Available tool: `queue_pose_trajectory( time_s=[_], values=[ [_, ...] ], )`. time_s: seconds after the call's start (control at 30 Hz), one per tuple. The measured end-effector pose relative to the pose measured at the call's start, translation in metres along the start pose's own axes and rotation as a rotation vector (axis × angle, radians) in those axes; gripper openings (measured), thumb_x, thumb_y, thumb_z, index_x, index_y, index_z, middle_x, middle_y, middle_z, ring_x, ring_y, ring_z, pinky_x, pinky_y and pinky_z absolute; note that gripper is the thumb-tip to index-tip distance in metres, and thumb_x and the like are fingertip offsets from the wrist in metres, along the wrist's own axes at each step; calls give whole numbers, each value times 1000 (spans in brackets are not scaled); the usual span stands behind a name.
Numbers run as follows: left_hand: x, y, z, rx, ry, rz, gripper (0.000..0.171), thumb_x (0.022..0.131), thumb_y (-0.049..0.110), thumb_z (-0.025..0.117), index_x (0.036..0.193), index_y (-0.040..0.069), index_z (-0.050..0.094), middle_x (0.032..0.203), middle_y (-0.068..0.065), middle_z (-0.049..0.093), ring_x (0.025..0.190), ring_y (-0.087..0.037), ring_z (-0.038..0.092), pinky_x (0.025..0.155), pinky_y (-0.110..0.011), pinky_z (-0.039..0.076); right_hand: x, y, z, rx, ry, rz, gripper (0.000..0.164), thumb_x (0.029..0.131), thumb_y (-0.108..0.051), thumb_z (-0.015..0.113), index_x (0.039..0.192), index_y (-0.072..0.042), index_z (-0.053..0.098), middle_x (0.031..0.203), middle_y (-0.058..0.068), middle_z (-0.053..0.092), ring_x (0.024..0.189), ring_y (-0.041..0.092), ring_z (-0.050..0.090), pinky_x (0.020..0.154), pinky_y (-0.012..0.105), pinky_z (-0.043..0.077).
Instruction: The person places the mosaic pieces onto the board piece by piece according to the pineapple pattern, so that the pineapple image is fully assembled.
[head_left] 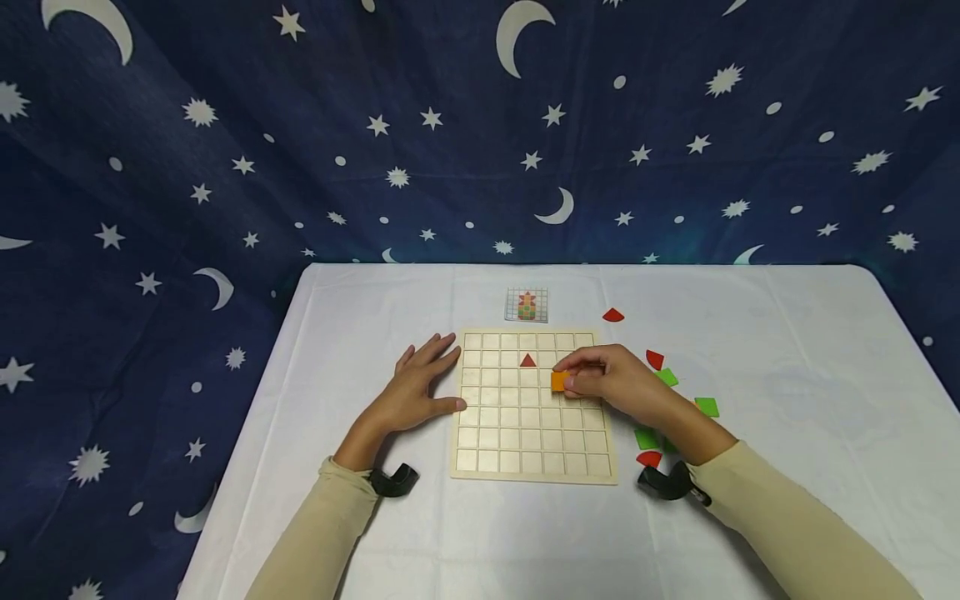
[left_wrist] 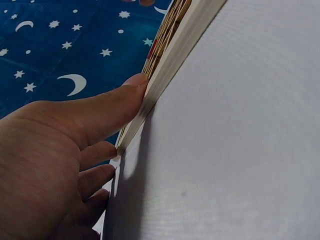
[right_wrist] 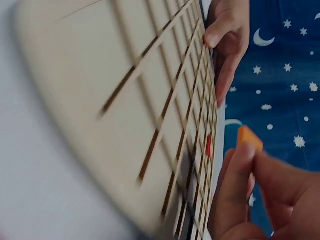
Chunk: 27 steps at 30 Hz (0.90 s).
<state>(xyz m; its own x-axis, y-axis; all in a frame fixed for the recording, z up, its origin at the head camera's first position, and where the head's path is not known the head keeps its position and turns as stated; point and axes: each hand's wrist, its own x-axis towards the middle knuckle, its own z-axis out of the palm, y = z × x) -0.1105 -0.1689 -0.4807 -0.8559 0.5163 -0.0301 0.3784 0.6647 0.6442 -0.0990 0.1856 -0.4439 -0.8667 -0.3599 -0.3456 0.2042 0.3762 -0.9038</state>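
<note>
A light wooden board [head_left: 534,437] with a grid of square recesses lies on the table. One red triangle tile [head_left: 528,361] sits in a cell near its far edge. My right hand [head_left: 615,379] pinches an orange square tile [head_left: 558,382] between thumb and fingers over the board's right side; the right wrist view has this orange tile [right_wrist: 249,137] raised above the surface. At the board's left edge rests my left hand [head_left: 416,387], fingers spread and straight. In the left wrist view its thumb [left_wrist: 112,107] touches the board's rim.
Behind the board lies a small pattern card [head_left: 527,305] with a coloured figure on a grid. A red fan-shaped tile [head_left: 613,315] is right of it. More red and green tiles [head_left: 707,407] lie right of the board, some hidden under my right forearm.
</note>
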Motion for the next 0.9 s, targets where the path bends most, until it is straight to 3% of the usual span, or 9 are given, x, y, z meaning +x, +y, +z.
queue_pose_trajectory(
  time_s=[0.13, 0.23, 0.43, 0.9],
  values=[
    [0, -1, 0, 0, 3, 4, 89, 84, 39, 83, 155, 6, 42, 169, -10, 27, 159, -33, 15, 125, -62, 3, 11, -7, 11, 144, 25, 54, 32, 93, -11, 75, 123, -2, 69, 108, 13, 71, 94, 21, 72, 85, 30, 61],
    [0, -1, 0, 0, 4, 4, 89, 84, 39, 83, 155, 6, 42, 169, -9, 27, 159, -32, 15, 125, -61, 3, 18, -11, 18, 211, 54, 88, 32, 93, -10, 75, 122, 1, 68, 109, 11, 69, 92, 20, 71, 81, 31, 63],
    [0, -1, 0, 4, 8, 9, 89, 84, 39, 83, 155, 5, 43, 169, -9, 28, 159, -33, 15, 125, -61, 4, 29, -15, 24, 191, 107, 141, 30, 90, -13, 77, 118, -2, 71, 99, 6, 76, 83, 16, 70, 65, 25, 60],
    [1, -1, 0, -1, -7, -8, 88, 85, 40, 82, 155, 6, 42, 169, -7, 27, 160, -30, 13, 126, -59, 2, 43, -12, 31, 95, 150, 135, 20, 85, -14, 83, 102, -6, 77, 73, 8, 75, 59, 15, 67, 50, 22, 48]
  ],
)
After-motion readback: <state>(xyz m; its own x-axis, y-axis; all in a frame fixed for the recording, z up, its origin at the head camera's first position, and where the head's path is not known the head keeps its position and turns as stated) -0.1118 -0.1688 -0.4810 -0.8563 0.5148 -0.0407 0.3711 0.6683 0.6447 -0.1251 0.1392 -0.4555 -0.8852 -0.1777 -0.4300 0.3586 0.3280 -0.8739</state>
